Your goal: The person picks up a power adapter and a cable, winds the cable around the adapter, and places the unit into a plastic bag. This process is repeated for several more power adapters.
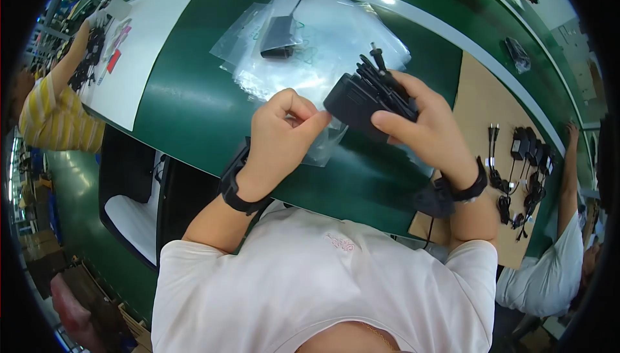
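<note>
My right hand (429, 127) grips a black power adapter (352, 101) with its cable (381, 85) bundled against it; the barrel plug sticks up at the far end. My left hand (284, 133) is closed in a pinch, its thumb and forefinger tips close to the adapter's left edge. What the pinch holds, if anything, cannot be made out. Clear plastic film (321, 150) shows just below those fingertips. Beyond both hands lies a pile of clear plastic bags (258, 72). A second black adapter (278, 35) rests on the pile, partly under film, its cable leading to the far edge.
The green table (187, 108) carries a white sheet (155, 24) at left. On a brown board (475, 108) at right lie several black adapters with cables (526, 153). A bagged black item (516, 55) lies beyond the rail. People work at both sides. A black chair (126, 185) stands at left.
</note>
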Demonstrator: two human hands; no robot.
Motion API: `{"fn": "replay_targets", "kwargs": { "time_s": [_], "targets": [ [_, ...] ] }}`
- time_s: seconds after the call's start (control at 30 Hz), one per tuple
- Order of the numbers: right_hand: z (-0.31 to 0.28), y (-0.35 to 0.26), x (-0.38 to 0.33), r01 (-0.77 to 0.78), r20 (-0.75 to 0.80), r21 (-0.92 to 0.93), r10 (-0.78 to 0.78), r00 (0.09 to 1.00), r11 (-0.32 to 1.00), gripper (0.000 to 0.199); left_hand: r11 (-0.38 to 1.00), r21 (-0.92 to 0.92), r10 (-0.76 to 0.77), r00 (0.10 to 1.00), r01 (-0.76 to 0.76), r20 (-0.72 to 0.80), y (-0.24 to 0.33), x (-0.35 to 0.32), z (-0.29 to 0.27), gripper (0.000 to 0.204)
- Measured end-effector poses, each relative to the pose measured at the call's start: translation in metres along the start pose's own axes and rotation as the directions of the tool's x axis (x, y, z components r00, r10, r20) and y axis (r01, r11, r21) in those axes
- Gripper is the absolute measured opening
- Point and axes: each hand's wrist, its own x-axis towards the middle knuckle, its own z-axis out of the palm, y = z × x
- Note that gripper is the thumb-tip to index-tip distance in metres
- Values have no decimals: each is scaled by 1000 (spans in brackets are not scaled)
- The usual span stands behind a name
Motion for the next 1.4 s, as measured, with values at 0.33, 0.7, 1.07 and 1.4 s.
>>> {"fn": "replay_targets", "kwargs": {
  "time_s": [0.33,0.7,1.07,1.4],
  "targets": [
    [11,16,-25,199,-201,-259,-254,946,945,53,951,-47,299,950,-304,-90,1,-2,27,13],
    [16,7,-25,226,-73,-501,-301,951,836,53,821,30,565,818,-571,113,50,33,39,9],
    [-55,-13,-51,49,-329,388,89,940,920,45,547,395,736,649,-738,192,61,60,42,8],
    [-58,11,-63,292,-521,573,65,851,765,36,845,41,472,779,-533,413,42,30,123,8]
  ]
}}
